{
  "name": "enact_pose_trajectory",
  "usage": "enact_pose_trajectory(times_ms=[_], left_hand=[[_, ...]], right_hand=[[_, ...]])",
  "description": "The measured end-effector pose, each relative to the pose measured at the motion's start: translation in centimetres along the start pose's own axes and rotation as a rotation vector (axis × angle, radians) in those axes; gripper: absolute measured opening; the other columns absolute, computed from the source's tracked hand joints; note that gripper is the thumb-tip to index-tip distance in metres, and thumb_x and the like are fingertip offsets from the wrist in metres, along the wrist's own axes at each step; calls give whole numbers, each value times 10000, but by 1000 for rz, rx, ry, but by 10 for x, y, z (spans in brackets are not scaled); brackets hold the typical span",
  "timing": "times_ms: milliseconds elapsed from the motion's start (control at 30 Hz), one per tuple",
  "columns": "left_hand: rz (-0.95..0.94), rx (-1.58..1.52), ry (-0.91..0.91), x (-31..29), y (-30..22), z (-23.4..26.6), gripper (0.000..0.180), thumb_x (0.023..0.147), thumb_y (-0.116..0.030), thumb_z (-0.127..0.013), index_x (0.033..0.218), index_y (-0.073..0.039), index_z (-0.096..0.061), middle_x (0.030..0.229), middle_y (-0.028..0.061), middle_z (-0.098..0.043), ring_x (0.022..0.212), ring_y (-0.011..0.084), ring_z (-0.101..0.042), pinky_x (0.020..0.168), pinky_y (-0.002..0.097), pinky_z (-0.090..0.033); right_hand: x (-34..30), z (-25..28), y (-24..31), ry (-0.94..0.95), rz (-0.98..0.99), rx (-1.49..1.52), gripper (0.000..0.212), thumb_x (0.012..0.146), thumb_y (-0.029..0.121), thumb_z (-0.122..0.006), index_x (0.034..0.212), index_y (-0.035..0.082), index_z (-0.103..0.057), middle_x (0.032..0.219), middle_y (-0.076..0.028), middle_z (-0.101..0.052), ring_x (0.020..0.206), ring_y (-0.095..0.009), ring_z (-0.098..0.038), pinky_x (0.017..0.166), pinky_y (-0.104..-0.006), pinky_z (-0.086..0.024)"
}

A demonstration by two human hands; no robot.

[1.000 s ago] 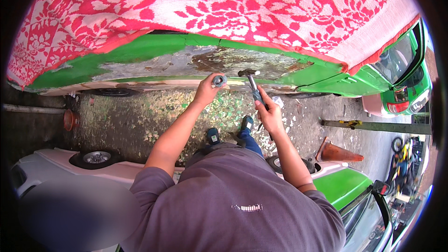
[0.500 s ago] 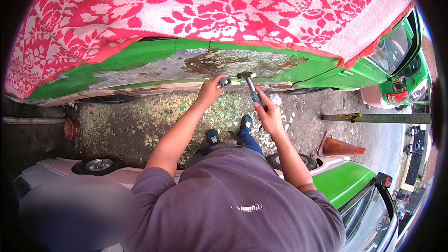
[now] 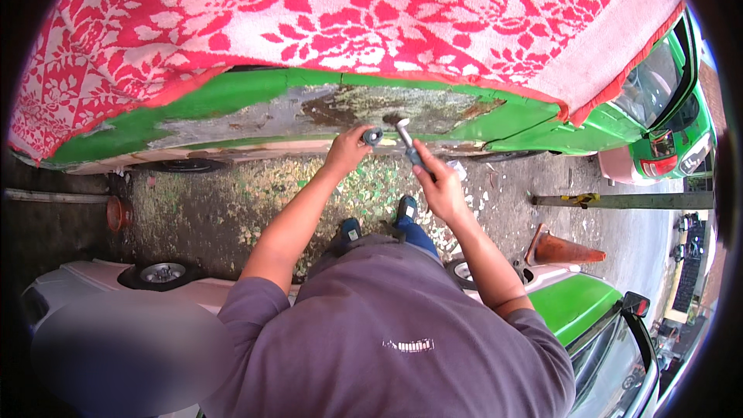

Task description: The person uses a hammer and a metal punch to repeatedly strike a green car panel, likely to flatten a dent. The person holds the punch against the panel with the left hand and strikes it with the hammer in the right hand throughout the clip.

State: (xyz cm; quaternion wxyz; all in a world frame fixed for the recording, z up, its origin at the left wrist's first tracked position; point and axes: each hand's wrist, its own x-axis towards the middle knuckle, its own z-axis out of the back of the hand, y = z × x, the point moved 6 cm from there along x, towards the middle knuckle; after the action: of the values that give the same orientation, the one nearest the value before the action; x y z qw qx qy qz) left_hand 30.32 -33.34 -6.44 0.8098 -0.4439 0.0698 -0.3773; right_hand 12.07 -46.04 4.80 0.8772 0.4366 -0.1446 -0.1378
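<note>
My right hand (image 3: 443, 188) is wrapped round the dark grip of a hammer (image 3: 405, 135) with a metal shaft. Its head is up by the car's side panel, just right of my left hand (image 3: 346, 153). That hand is closed on a round dark grey piece (image 3: 372, 136) with a pale centre, seen end-on; its far part is hidden, so I cannot tell its kind. Both tools are in front of a green car (image 3: 255, 101) whose side has a large bare patch (image 3: 356, 108), grey and rusty brown with flaking paint. A gap shows between the hammer head and the grey piece.
A red-and-white floral cloth (image 3: 333, 15) drapes the car's top. Paint flakes litter the ground (image 3: 224, 201) round my feet. Behind me stands another car (image 3: 569, 302). An orange cone (image 3: 561, 248) and a pole (image 3: 635, 200) are at right, an orange bucket (image 3: 118, 214) at left.
My right hand has shifted slightly left and toward the car, carrying the hammer head closer to the round grey piece. My left hand has stayed nearly still.
</note>
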Motion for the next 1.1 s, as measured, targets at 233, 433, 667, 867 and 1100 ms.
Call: enact_pose_trajectory(times_ms=[233, 433, 667, 867, 1100], left_hand=[[84, 13, 149, 4, 0, -8, 448, 766, -57, -738, 1196, -31, -614, 1126, 140, -683, 935, 299, -694, 804, 392, -546], [121, -112, 20, -6, 6, -9, 452, 774, -76, -752, 1210, -58, -635, 1069, 145, -699, 872, 275, -687, 761, 369, -536], [213, -139, -15, -6, 6, -10, 457, 798, -61, -740, 1237, -62, -613, 1141, 164, -687, 895, 293, -711, 798, 360, -562], [253, -92, -27, -10, 4, -12, 457, 806, -96, -764, 1236, -76, -611, 1050, 168, -705, 834, 285, -706, 715, 377, -542], [323, -171, 4, 1, 1, -14, 452, 816, -86, -765, 1236, -53, -602, 1056, 159, -705, 869, 249, -691, 754, 356, -529]], right_hand=[[16, -12, 2, 177, -65, -85, 511, 944, 110, -627, 1440, 149, -511, 1037, -235, -689, 927, -354, -702, 799, -398, -530], [2, -4, 2, 148, -151, 88, 500, 959, 175, -620, 1445, 167, -505, 1146, -252, -668, 982, -367, -690, 861, -379, -515], [2, 7, 5, 127, -52, 193, 522, 939, 109, -635, 1444, 131, -506, 1001, -226, -681, 804, -316, -672, 783, -359, -514], [14, -7, -6, 278, -76, -23, 526, 924, 83, -639, 1434, 116, -516, 946, -231, -670, 783, -352, -660, 737, -399, -511], [10, 2, -3, 147, 119, -43, 509, 948, 126, -610, 1445, 170, -511, 885, -193, -650, 734, -271, -615, 718, -363, -503]])
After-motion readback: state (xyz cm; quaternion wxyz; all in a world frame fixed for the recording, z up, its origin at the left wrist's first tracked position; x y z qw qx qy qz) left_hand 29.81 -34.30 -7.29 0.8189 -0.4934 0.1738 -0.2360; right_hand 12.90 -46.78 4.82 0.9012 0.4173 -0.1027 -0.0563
